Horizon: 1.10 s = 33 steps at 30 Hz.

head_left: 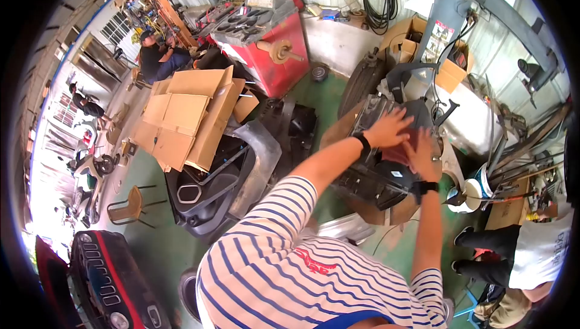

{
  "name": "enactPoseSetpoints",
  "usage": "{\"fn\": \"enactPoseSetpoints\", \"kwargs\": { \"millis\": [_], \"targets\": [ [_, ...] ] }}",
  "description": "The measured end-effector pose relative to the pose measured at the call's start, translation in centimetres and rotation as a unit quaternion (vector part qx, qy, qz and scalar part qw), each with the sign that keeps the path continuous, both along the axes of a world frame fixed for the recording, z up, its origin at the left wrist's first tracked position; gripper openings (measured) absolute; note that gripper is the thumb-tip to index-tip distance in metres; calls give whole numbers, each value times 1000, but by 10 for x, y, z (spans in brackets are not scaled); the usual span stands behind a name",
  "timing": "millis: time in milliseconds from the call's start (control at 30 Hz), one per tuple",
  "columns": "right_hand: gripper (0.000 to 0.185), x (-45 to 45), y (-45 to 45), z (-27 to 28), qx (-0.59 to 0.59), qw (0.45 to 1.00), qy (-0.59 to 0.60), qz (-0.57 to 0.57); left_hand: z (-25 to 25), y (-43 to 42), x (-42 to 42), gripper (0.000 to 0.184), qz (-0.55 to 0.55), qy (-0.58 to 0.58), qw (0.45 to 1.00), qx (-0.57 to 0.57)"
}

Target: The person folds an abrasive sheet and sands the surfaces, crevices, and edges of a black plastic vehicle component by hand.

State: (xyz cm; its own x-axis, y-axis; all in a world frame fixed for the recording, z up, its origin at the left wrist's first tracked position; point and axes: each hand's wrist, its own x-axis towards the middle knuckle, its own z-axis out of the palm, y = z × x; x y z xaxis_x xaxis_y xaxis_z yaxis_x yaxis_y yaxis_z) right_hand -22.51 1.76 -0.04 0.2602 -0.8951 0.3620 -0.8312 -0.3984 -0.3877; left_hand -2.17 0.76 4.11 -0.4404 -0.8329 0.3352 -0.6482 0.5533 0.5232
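In the head view, the left hand [389,128] reaches over a black plastic assembly [362,185], fingers spread and nothing pinched between them. The right hand [423,150] lies just beside it, its fingers also spread, nearly meeting the left fingertips over a dark red piece [396,153], perhaps cloth, set on the upper part of the assembly. How firmly either palm bears down cannot be told, as the undersides are hidden. The assembly sits on a brown base [403,211] above the green floor [329,81], with a small white label [396,174] near its closer end.

For good handling, both palms would best stay flat, with pressure shared evenly so the assembly does not rock on its base. Working outward from the middle would likely keep the dark red piece from bunching, if it is indeed soft. The wristband [364,143] on the left and the watch [428,188] on the right could catch on hard edges, so the wrists are better kept raised. The tyre [357,87] beyond and the white bucket [466,197] to the right leave limited elbow room.
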Motion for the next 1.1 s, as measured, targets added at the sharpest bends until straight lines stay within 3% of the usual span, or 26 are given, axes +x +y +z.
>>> {"fn": "enactPoseSetpoints", "kwargs": {
  "millis": [33,100,133,267,367,400,433,500,533,567,600,633,667,700,733,900,967,1000,1100],
  "targets": [
    [79,5,-9,-26,170,982,-82,-7,-24,3,-14,52,16,-15,997,79],
    [79,7,-13,-38,162,975,-151,-10,-68,0,-33,39,-20,-140,990,17],
    [79,2,-21,-39,159,976,-148,-8,-75,1,-37,30,-12,-108,994,-7],
    [76,-5,-10,-44,192,955,-226,5,-103,1,-50,30,10,-24,996,-89],
    [74,-4,-11,-42,200,952,-232,5,-78,11,-46,30,24,-14,999,20],
    [74,-2,-10,-39,192,955,-228,7,-77,11,-49,29,52,66,994,67],
    [74,-2,-8,-36,183,957,-224,9,-77,12,-49,29,51,65,994,68],
    [73,-1,-8,-35,188,956,-225,7,-67,13,-46,62,62,79,980,171],
    [72,-2,-12,-39,179,957,-228,5,-86,2,-44,62,63,77,981,169],
    [72,-2,-13,-45,172,957,-232,1,-105,-8,-44,66,129,-153,974,-105],
    [72,1,-8,-44,175,956,-234,-3,-106,-4,-44,71,174,-361,841,-364],
    [72,1,-4,-41,175,959,-222,-4,-109,2,-47,71,169,-359,843,-362],
    [71,2,-5,-36,169,963,-210,-2,-108,1,-46,66,104,-183,968,-138],
    [71,4,-12,-38,161,964,-212,-3,-92,0,-42,61,28,9,995,96],
    [72,6,-14,-47,151,969,-197,-8,-85,3,-42,61,44,23,991,126],
    [72,19,-7,-48,156,970,-180,-55,-117,0,-38,59,14,59,998,29],
    [73,25,-1,-45,176,963,-189,-82,-130,14,-37,57,7,68,959,-274],
    [74,28,7,-46,166,964,-185,-91,-134,27,-38,56,25,70,970,-233],
    [74,33,38,-48,129,968,-194,-95,-141,53,-38,55,35,67,966,-248]
  ]
}}
